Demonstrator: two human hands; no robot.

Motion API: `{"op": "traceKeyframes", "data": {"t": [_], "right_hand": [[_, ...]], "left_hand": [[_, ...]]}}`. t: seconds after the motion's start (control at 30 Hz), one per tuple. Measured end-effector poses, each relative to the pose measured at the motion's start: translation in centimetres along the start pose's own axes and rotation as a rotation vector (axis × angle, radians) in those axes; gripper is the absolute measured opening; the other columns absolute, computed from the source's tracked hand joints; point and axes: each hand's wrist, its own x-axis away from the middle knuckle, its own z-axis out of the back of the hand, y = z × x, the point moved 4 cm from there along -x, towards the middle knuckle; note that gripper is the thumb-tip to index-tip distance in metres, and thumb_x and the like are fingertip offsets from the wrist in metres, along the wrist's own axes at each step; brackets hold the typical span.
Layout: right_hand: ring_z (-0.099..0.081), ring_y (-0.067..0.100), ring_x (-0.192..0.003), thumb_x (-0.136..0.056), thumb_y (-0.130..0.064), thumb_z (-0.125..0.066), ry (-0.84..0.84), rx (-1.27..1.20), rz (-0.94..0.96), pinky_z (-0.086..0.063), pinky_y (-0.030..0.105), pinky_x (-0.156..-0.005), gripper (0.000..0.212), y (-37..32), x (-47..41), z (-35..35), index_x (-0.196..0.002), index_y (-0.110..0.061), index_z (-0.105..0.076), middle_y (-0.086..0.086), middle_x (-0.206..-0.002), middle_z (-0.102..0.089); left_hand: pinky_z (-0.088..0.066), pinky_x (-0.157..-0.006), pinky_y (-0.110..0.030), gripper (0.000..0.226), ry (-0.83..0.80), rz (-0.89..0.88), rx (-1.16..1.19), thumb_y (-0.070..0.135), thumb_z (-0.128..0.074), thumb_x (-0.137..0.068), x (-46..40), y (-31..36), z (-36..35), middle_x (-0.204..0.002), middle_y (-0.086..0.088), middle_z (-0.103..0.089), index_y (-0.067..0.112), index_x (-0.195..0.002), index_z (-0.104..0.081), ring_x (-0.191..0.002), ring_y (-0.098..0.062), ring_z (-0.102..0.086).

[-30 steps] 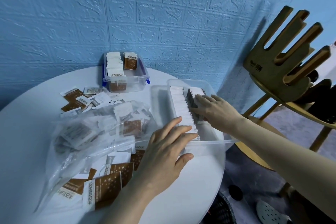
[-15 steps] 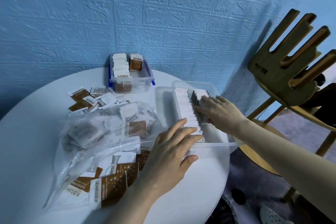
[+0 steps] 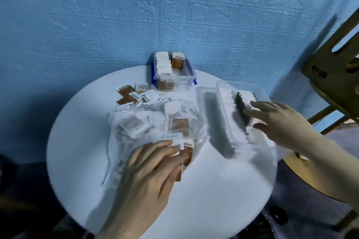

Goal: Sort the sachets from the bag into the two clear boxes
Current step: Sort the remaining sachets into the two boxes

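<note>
Head view: left hand (image 3: 149, 172) touching sachet (image 3: 186, 153).

dim bluish light, motion blur across the whole view, wide-angle bending at the edges, dark lower corners.

Blue brick-embossed wall (image 3: 97, 25); white table (image 3: 213, 190); brown-and-white sachets (image 3: 127, 96); clear boxes (image 3: 189, 75), blue latches.
</note>
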Motion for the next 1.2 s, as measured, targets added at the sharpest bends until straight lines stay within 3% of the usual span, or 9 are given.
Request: {"op": "traceKeyframes", "data": {"t": [0.13, 0.2, 0.33, 0.53, 0.63, 0.77, 0.97, 1.07, 1.2], "right_hand": [[-0.065, 0.027, -0.108, -0.081, -0.020, -0.074, 0.209, -0.315, 0.014, -0.053, 0.045, -0.087, 0.035, -4.2, 2.7, 1.9, -0.115, -0.025, -0.069, 0.001, -0.123, -0.066], [-0.065, 0.025, -0.106, -0.090, -0.022, -0.065, 0.294, -0.425, 0.047, -0.053, 0.044, -0.082, 0.024, -6.9, 4.0, 2.7, -0.114, -0.025, -0.069, -0.003, -0.119, -0.067], [-0.062, 0.019, -0.103, -0.090, -0.030, -0.054, 0.407, -0.620, -0.015, -0.049, 0.044, -0.080, 0.027, -10.7, 5.5, 4.0, -0.111, -0.024, -0.069, -0.009, -0.111, -0.066], [-0.056, 0.014, -0.098, -0.088, -0.046, -0.051, 0.273, -0.820, 0.010, -0.041, 0.023, -0.089, 0.034, -17.3, 5.4, 2.0, -0.112, -0.028, -0.067, -0.013, -0.102, -0.062], [-0.046, 0.009, -0.101, -0.082, -0.054, -0.056, 0.171, -0.847, 0.025, -0.043, 0.028, -0.088, 0.045, -19.5, 4.4, 0.4, -0.120, -0.029, -0.064, -0.012, -0.105, -0.057], [-0.042, 0.014, -0.101, -0.074, -0.047, -0.069, 0.152, -0.771, 0.023, -0.041, 0.031, -0.083, 0.058, -20.8, 3.6, -1.0, -0.126, -0.024, -0.060, -0.006, -0.104, -0.053], [-0.042, 0.013, -0.093, -0.070, -0.030, -0.076, 0.214, -0.841, 0.010, -0.036, 0.028, -0.076, 0.036, -21.0, 4.1, -0.7, -0.102, -0.024, -0.061, -0.009, -0.095, -0.053], [-0.044, 0.007, -0.084, -0.069, -0.017, -0.074, 0.280, -0.977, -0.009, -0.036, 0.022, -0.072, 0.023, -20.8, 4.8, 0.1, -0.086, -0.023, -0.059, -0.027, -0.085, -0.050], [-0.052, 0.005, -0.082, -0.076, -0.013, -0.070, 0.311, -1.099, -0.030, -0.041, 0.019, -0.073, 0.011, -20.6, 6.1, 0.9, -0.081, -0.021, -0.064, -0.029, -0.085, -0.052]], "left_hand": [[-0.042, -0.087, -0.039, 0.022, 0.041, 0.010, -0.208, 0.016, -0.055, -0.088, 2.4, -3.1, 1.8, -0.100, 0.003, -0.070, 0.015, -0.097, -0.075, -0.105, -0.017, -0.060], [-0.038, -0.090, -0.040, 0.022, 0.027, 0.014, -0.273, 0.016, -0.055, -0.088, 2.9, -3.9, 2.0, -0.101, 0.003, -0.071, 0.016, -0.095, -0.075, -0.108, -0.018, -0.059], [-0.032, -0.093, -0.039, 0.022, -0.033, 0.056, -0.296, 0.027, -0.055, -0.090, 3.4, -4.7, 1.5, -0.112, 0.002, -0.068, 0.017, -0.097, -0.073, -0.119, -0.020, -0.054], [-0.028, -0.101, -0.040, 0.049, -0.181, 0.179, -0.204, 0.057, -0.045, -0.088, 4.3, -5.6, 0.3, -0.123, 0.004, -0.062, 0.020, -0.112, -0.067, -0.130, -0.020, -0.044], [-0.027, -0.102, -0.040, 0.056, -0.222, 0.192, -0.193, 0.063, -0.047, -0.084, 4.5, -5.9, 0.0, -0.126, 0.005, -0.060, 0.021, -0.115, -0.066, -0.132, -0.019, -0.042], [-0.027, -0.102, -0.041, 0.053, -0.230, 0.210, -0.159, 0.065, -0.050, -0.080, 4.5, -6.0, 0.0, -0.126, 0.006, -0.060, 0.023, -0.107, -0.070, -0.132, -0.020, -0.041], [-0.022, -0.104, -0.037, 0.048, -0.182, 0.226, -0.092, 0.066, -0.053, -0.073, 4.5, -6.0, 0.2, -0.126, 0.010, -0.060, 0.026, -0.094, -0.067, -0.134, -0.016, -0.039], [-0.020, -0.106, -0.037, 0.035, -0.085, 0.219, 0.005, 0.058, -0.059, -0.073, 4.6, -5.8, 0.7, -0.124, 0.012, -0.062, 0.024, -0.080, -0.065, -0.135, -0.014, -0.039], [-0.023, -0.107, -0.037, 0.024, 0.060, 0.206, 0.117, 0.047, -0.066, -0.077, 5.1, -4.9, 2.0, -0.119, 0.013, -0.064, 0.023, -0.075, -0.068, -0.132, -0.014, -0.044]]}}
